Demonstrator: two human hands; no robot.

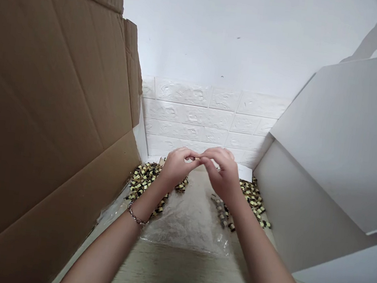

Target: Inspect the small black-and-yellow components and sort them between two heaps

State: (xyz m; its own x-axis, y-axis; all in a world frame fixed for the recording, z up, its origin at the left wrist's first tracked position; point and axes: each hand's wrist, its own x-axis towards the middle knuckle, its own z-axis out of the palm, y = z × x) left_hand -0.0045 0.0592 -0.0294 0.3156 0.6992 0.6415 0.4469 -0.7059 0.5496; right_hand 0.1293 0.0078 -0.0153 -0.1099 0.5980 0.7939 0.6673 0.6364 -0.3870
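My left hand (176,166) and my right hand (221,172) meet fingertip to fingertip above the table. Both are closed in a pinch, and a tiny yellowish bit shows between them, too small to name. A heap of small yellow-and-black pieces (145,178) lies beside and behind my left hand. A second heap of similar pieces (254,198) is to the right of my right wrist. Under my hands a clear plastic bag (187,225) is spread flat, and some pieces near my right forearm appear covered by its film.
A tall cardboard sheet (53,99) walls off the left side. Pale grey panels (305,195) stand on the right. Behind is a white brick-pattern wall (191,114). A white card (245,173) sits at the back of the wooden table (180,274).
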